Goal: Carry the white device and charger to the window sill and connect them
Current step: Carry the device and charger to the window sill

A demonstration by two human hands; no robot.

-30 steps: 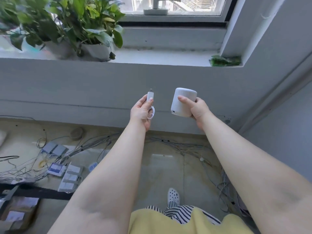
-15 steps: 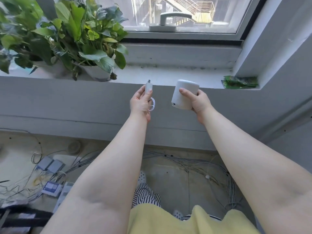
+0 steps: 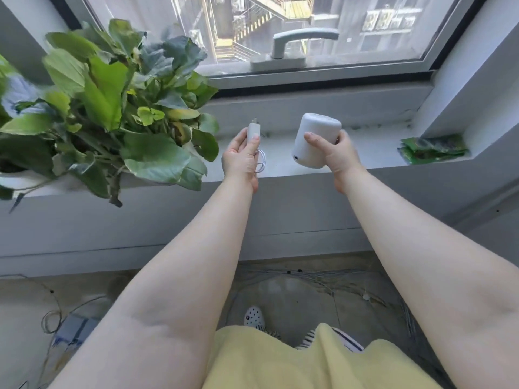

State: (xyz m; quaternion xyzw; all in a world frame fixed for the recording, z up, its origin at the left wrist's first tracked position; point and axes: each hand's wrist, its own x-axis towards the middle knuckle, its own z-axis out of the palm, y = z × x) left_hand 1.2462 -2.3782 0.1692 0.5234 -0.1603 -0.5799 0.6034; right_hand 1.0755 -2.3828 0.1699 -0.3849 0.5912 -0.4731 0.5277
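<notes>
A second ago your hands were in front of the wall below the ledge; now they are over the window sill [image 3: 365, 147] itself — you have closed in and raised both things, so the carrying is as good as done.

Going left to right: the potted plant [image 3: 112, 108] takes up the left end of the sill, its leaves reaching close to your left hand [image 3: 241, 158]. That hand is closed around the white charger [image 3: 253, 131], pinched between thumb and fingers with its metal plug pointing up and away from you, and a loop of white cable [image 3: 261, 161] hanging out by the palm. Your right hand [image 3: 335, 153] grips the white device [image 3: 314, 141], a small rounded cylinder tilted so its lower edge faces the charger; a small dark slot shows near that edge, likely the port. The two are near each other but not touching. Further right, a green packet [image 3: 432, 147] lies in the sill's corner.

What remains, by my reading, is the connection — the bare stretch of sill under your hands looks free for setting things down, and the cable's far end has yet to be brought to that slot.
</notes>
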